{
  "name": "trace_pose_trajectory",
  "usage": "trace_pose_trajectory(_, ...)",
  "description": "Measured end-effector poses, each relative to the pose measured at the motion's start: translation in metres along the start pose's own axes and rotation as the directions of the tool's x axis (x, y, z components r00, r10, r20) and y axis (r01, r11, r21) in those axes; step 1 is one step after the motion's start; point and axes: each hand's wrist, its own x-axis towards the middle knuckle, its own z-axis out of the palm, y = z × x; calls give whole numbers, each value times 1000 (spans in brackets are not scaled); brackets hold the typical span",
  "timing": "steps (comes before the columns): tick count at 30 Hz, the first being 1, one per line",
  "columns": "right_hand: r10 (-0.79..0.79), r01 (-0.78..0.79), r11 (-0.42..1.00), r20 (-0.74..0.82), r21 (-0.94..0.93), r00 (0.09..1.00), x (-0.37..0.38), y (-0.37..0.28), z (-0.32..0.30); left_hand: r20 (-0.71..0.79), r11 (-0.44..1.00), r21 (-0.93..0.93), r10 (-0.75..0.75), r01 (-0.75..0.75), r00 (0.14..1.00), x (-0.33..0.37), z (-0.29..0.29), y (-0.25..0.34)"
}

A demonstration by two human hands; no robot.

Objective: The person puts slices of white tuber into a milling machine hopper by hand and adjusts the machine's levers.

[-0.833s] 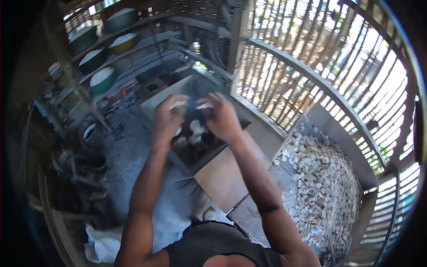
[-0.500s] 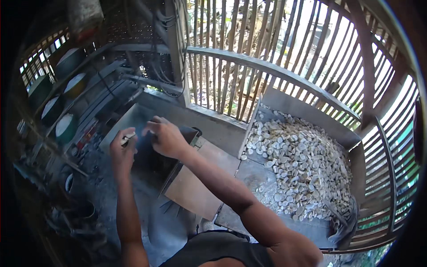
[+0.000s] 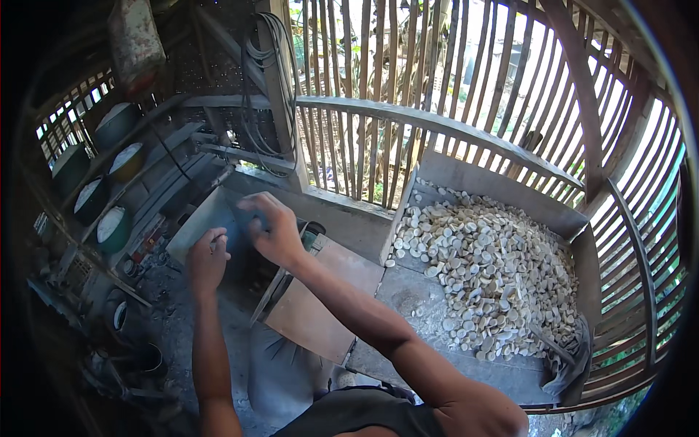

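Over a dark, open-topped box [image 3: 240,266], both of my hands are raised side by side. My left hand [image 3: 207,264] is closed, its fingers curled in near the thumb; whatever lies inside them is hidden. To its right, my right hand [image 3: 275,231] has its fingers loosely bent and the thumb apart, with nothing visible between them. A pale, slanted panel [image 3: 195,222] stands behind the left hand. Right of the box, a big heap of small, pale round discs [image 3: 495,269] fills a wooden tray-like bench [image 3: 408,291].
A flat brown board [image 3: 328,298] lies between box and bench. Several tubs of pale material, one a green tub [image 3: 115,231], line the left side. A grey sack-like shape [image 3: 273,375] stands below the board. A grey cloth [image 3: 571,360] hangs at the bench corner. Slatted walls surround the space.
The pale disc-like piece seen at my left fingertips no longer shows. My left hand has turned and dropped slightly; my right hand's thumb has spread from its fingers. The view has shifted a little.
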Motion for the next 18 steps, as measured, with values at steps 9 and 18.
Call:
trace_pose_trajectory(9, 351, -410, 892, -275, -193, 895, -169, -6, -146, -118, 936, 253, 282, -245, 952, 0, -9, -21)
trace_pose_trajectory(18, 63, -736, -29, -737, -676, 673, -361, -108, -402, -741, 902, -15, 279, -431, 611, -122, 34, 81)
